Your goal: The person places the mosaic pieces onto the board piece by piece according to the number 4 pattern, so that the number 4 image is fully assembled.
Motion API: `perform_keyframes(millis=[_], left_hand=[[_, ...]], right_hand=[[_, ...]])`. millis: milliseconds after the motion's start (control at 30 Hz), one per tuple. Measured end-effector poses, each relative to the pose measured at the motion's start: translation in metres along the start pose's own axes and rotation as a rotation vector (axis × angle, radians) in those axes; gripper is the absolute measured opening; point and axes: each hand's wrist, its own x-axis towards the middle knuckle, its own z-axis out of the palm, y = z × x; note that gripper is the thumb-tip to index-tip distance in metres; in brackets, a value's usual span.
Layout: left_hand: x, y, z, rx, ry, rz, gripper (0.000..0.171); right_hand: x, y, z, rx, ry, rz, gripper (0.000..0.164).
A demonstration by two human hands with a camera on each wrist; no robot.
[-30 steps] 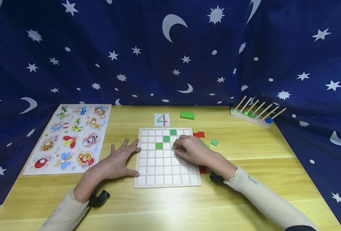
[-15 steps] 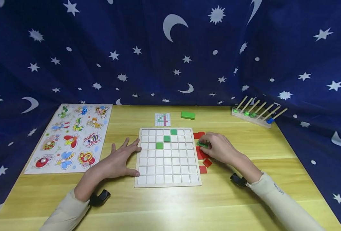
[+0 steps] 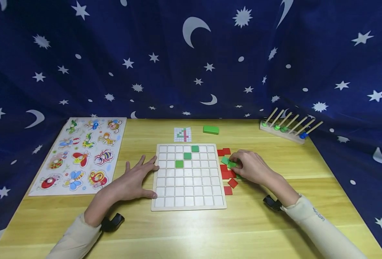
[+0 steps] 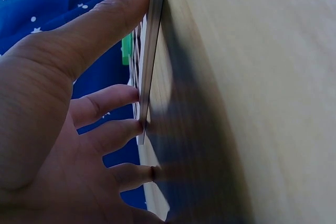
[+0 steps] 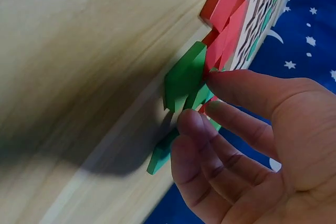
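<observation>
The white square-grid board (image 3: 186,207) lies on the table with green tiles in three of its cells, one of them a green tile (image 3: 179,164). My left hand (image 3: 129,183) has its fingers spread, with thumb and fingertips at the board's left edge. To the right of the board, my right hand (image 3: 250,167) pinches a green tile (image 3: 231,164) between thumb and fingertips. Another green tile (image 3: 224,160) lies beside it. In the right wrist view, a green tile (image 5: 185,77) lies just under the thumb, and another green tile (image 5: 160,153) is partly hidden behind the fingers.
Several red tiles (image 3: 232,183) lie along the board's right side. Behind the board are a small pattern card (image 3: 182,134) and a green block (image 3: 211,130). An insect puzzle board (image 3: 77,156) lies at left; a peg stand with beads (image 3: 283,133) stands at back right.
My right hand has moved from over the board to the tiles at its right, then slightly further right, and the green tiles there have shifted apart. The left hand stays at the board's edge.
</observation>
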Motion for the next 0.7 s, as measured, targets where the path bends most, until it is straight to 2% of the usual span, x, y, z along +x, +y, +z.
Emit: perform_keyframes(millis=[200, 500, 700], left_hand=[[-0.0003, -0.0005, -0.0005, 0.005, 0.005, 0.007, 0.087], [-0.0004, -0.0012, 0.0004, 0.012, 0.009, 0.013, 0.087], [-0.0009, -0.0008, 0.001, 0.012, 0.014, 0.018, 0.086]], right_hand=[[0.0022, 0.0004, -0.0003, -0.015, -0.006, 0.012, 0.021], [0.0028, -0.0009, 0.0002, -0.031, -0.014, 0.034, 0.029], [0.0028, -0.0014, -0.0003, -0.055, 0.001, 0.047, 0.026]])
